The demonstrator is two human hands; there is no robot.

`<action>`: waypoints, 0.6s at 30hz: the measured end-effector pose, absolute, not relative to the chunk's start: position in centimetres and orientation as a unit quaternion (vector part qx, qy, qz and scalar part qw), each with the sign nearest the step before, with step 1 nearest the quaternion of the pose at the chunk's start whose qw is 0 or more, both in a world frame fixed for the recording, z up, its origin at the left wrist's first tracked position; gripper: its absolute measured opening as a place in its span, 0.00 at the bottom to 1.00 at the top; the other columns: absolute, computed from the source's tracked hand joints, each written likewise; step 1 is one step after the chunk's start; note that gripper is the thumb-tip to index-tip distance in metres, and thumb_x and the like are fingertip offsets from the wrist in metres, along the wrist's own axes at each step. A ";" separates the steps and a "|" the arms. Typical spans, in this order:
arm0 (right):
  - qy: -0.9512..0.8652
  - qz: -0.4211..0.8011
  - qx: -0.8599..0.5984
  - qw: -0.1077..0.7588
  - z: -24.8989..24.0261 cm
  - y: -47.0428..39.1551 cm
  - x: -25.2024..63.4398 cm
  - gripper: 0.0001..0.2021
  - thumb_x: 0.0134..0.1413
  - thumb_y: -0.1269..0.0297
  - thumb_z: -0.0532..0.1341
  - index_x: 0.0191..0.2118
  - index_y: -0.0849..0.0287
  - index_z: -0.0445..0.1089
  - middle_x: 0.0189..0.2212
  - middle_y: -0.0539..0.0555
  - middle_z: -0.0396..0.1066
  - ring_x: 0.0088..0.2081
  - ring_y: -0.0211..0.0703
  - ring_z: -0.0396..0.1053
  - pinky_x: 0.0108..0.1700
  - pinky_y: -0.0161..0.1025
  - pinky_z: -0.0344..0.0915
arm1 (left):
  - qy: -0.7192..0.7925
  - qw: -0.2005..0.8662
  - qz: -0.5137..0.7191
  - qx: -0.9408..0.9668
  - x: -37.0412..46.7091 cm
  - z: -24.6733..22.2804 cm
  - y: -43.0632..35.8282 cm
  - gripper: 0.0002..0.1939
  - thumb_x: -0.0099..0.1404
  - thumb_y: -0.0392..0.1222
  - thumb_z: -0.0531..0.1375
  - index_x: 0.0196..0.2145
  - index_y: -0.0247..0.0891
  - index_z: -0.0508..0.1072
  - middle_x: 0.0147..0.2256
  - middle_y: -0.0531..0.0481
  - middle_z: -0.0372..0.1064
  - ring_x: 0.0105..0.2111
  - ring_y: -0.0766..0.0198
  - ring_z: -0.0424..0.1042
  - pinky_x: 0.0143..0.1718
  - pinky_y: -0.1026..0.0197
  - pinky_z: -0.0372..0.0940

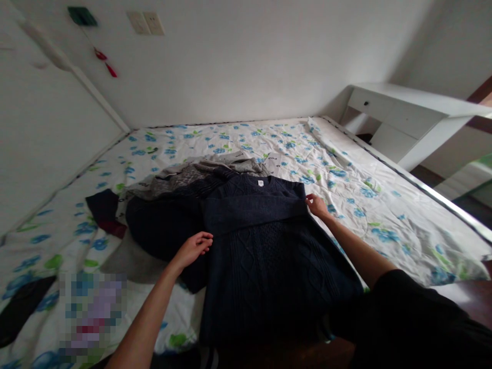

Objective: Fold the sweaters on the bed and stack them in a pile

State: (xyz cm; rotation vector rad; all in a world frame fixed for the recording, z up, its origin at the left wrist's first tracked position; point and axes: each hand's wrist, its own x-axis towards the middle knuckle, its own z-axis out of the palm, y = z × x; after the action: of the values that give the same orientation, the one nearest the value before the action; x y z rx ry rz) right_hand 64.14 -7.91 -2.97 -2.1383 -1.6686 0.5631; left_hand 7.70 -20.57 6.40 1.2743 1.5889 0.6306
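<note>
Your dark sweater lies spread out on the bed right in front of you, its neck and small white label pointing away from you. A band of cloth, which looks like a sleeve, lies across its chest. Your right hand has thumb and fingers brought together at the right end of that band and seems to pinch the knit there. Your left hand is at the sweater's left edge, its fingers loosely curled; you can't tell from here whether they grip the cloth or merely touch it.

Expect a soft, floppy thing with a little weight to it, as the raised cable pattern suggests a thick knit. It should give good grip and won't break, but it will likely stretch or snag if you tug one thread or corner. Take whole folds between thumb and fingers, best at the shoulders, side edges or hem, and keep both sides level. Mind the left side: there the sweater borders the pile of clothes, and dark cloth meets dark cloth.
</note>
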 end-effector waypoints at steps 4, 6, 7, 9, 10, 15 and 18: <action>-0.655 0.173 -0.712 0.186 -2.1 -3.6 64.0 0.20 0.76 0.68 0.59 0.66 0.56 0.77 0.66 0.61 0.77 0.67 0.54 0.75 0.72 0.45 0.65 | 0.646 0.484 0.250 0.534 7.4 6.4 -20.6 0.35 0.46 0.69 0.75 0.42 0.40 0.79 0.32 0.48 0.79 0.32 0.57 0.76 0.35 0.58 0.68; -0.683 0.158 -0.688 0.184 -1.9 -1.4 63.4 0.22 0.75 0.70 0.59 0.68 0.57 0.77 0.68 0.61 0.76 0.67 0.54 0.75 0.73 0.45 0.65 | 0.645 0.486 0.246 0.537 7.1 6.4 -20.7 0.35 0.48 0.68 0.75 0.43 0.40 0.79 0.34 0.47 0.79 0.33 0.56 0.77 0.35 0.58 0.69; -0.698 0.153 -0.676 0.182 -1.9 -0.4 63.1 0.22 0.74 0.71 0.60 0.68 0.57 0.77 0.68 0.61 0.76 0.67 0.54 0.75 0.73 0.44 0.65 | 0.645 0.486 0.244 0.536 7.0 6.4 -20.7 0.34 0.49 0.68 0.75 0.44 0.40 0.79 0.34 0.47 0.79 0.34 0.56 0.77 0.36 0.57 0.69; -0.725 0.163 -0.648 0.168 -1.9 1.1 62.3 0.22 0.72 0.72 0.62 0.67 0.57 0.78 0.66 0.60 0.78 0.66 0.53 0.76 0.72 0.43 0.66 | 0.647 0.486 0.243 0.535 6.8 6.2 -20.6 0.35 0.49 0.69 0.75 0.44 0.40 0.79 0.34 0.47 0.79 0.34 0.55 0.77 0.36 0.57 0.69; -0.737 0.177 -0.634 0.154 -2.0 1.5 61.9 0.22 0.71 0.72 0.63 0.66 0.56 0.79 0.65 0.59 0.79 0.64 0.52 0.77 0.71 0.42 0.67 | 0.648 0.486 0.243 0.534 6.7 6.1 -20.6 0.35 0.49 0.69 0.74 0.44 0.40 0.79 0.34 0.47 0.79 0.34 0.55 0.77 0.35 0.57 0.69; -0.743 0.210 -0.628 0.095 -3.1 2.3 61.7 0.15 0.68 0.70 0.67 0.57 0.56 0.83 0.55 0.58 0.84 0.57 0.51 0.80 0.65 0.40 0.70 | 0.646 0.485 0.241 0.538 6.5 5.4 -20.5 0.34 0.51 0.70 0.74 0.44 0.41 0.80 0.35 0.47 0.78 0.34 0.55 0.77 0.35 0.57 0.70; -0.691 0.181 -0.688 0.130 -4.1 1.9 62.7 0.14 0.71 0.66 0.65 0.58 0.58 0.81 0.56 0.61 0.82 0.58 0.52 0.78 0.65 0.42 0.70 | 0.655 0.461 0.261 0.539 6.2 4.8 -20.6 0.35 0.50 0.70 0.75 0.45 0.40 0.80 0.42 0.44 0.80 0.36 0.55 0.79 0.37 0.56 0.73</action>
State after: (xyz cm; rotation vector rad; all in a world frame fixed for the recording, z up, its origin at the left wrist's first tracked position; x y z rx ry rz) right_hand 62.67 1.86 -4.06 -1.9994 -2.0069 0.5246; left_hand 6.22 -20.61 4.80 1.3271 1.6106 0.6411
